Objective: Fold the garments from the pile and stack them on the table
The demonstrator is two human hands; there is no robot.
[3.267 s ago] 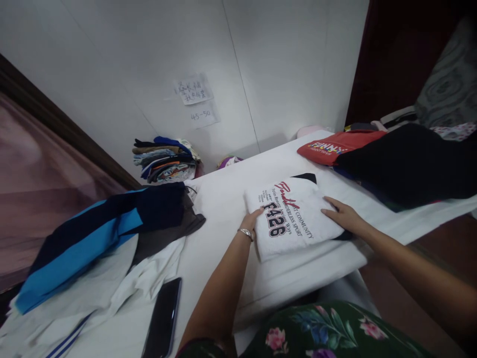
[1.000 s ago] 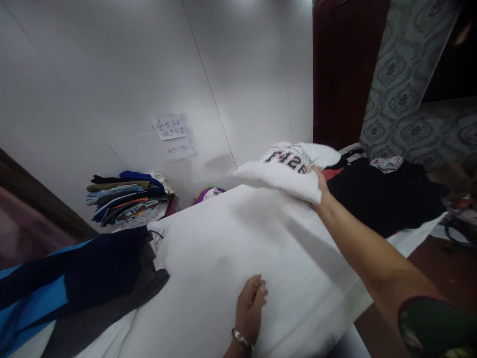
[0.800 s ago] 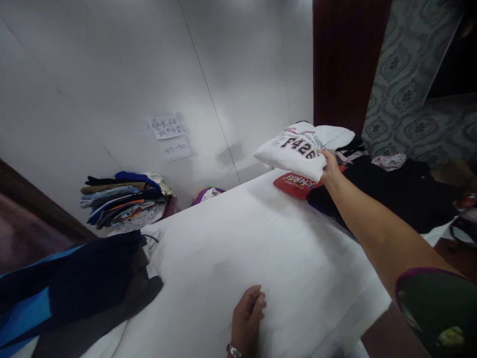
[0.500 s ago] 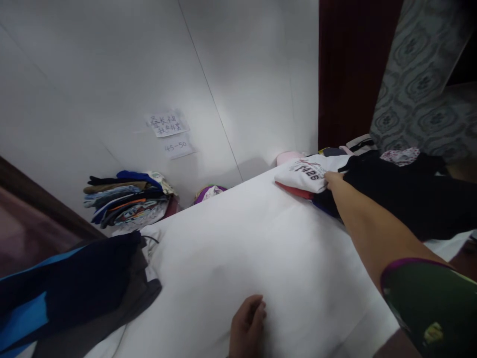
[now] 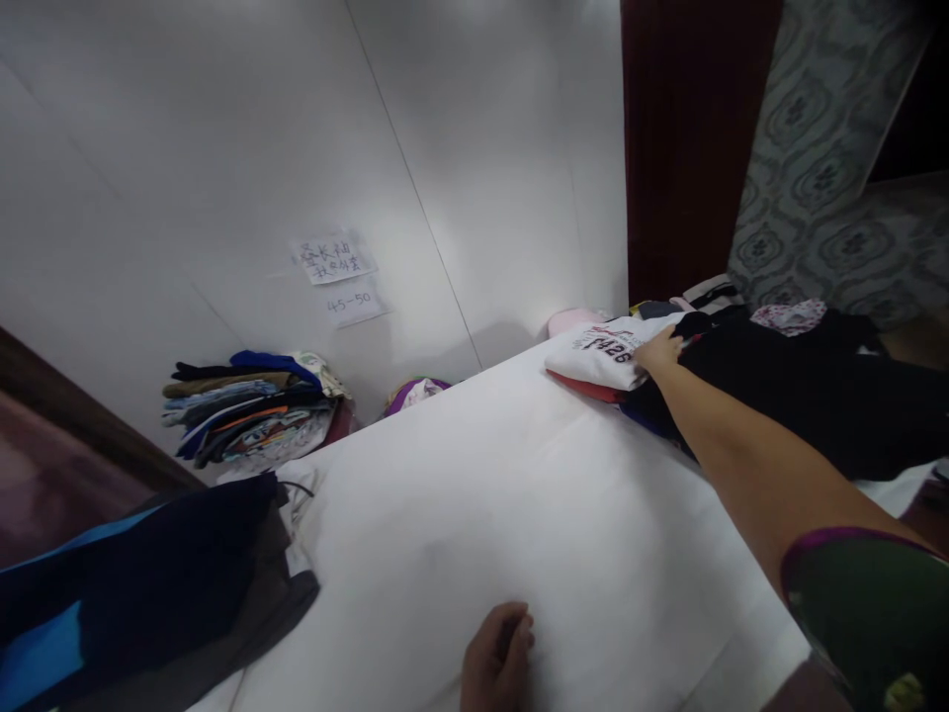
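My right hand [image 5: 658, 350] reaches out to the far right side of the white table. Its bent fingers are at the right edge of a folded white shirt [image 5: 599, 358] with red and black print, and seem to grip it. Under that shirt lies a red garment [image 5: 585, 387]. Black clothes [image 5: 801, 396] spread out just right of the hand. My left hand [image 5: 498, 661] is near the table's front edge, its fingers curled in and nothing visible in them.
Navy and bright-blue garments [image 5: 178, 564] lie at the left of the white table [image 5: 415, 524]. Beyond the table, a tall pile of folded clothes [image 5: 252, 405] stands by the wall. Paper notes [image 5: 337, 259] hang there. More clothes [image 5: 790, 316] are heaped at the back right.
My right hand has shifted slightly, its fingers now pointing more toward the black clothes. The white shirt stays in place on the pile. My left hand is nearly still; the view has tilted a little.
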